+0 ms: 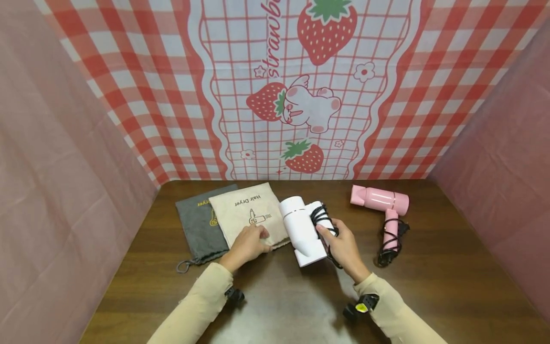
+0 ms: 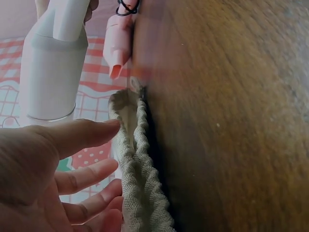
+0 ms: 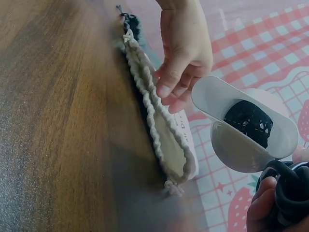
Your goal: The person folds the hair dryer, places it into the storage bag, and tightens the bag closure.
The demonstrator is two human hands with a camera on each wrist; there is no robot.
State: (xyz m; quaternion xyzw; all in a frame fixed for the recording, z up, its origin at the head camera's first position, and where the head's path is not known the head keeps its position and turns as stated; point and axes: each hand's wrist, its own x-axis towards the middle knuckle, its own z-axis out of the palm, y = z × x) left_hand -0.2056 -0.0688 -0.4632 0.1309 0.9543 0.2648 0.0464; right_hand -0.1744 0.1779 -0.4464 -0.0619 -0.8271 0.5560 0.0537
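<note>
My right hand (image 1: pixel 345 244) grips the handle of a white hair dryer (image 1: pixel 301 231), held tilted to the right of a beige drawstring bag (image 1: pixel 234 204). Black cord (image 1: pixel 319 216) is wound round that handle. In the right wrist view the dryer's flat nozzle (image 3: pixel 207 94) faces the camera. My left hand (image 1: pixel 250 242) is at the bag's near edge, thumb and fingers apart and loosely extended. The left wrist view has its thumb tip right at the ruffled rim (image 2: pixel 129 164). The bag's mouth stands parted, as the right wrist view shows.
Partly under the beige bag lies a dark grey drawstring bag (image 1: pixel 195 229) with a cord loop. A pink hair dryer (image 1: pixel 382 199), its black cord round the handle, lies at the right on the wooden table (image 1: pixel 275 306). Patterned cloth (image 1: pixel 172 95) hangs behind.
</note>
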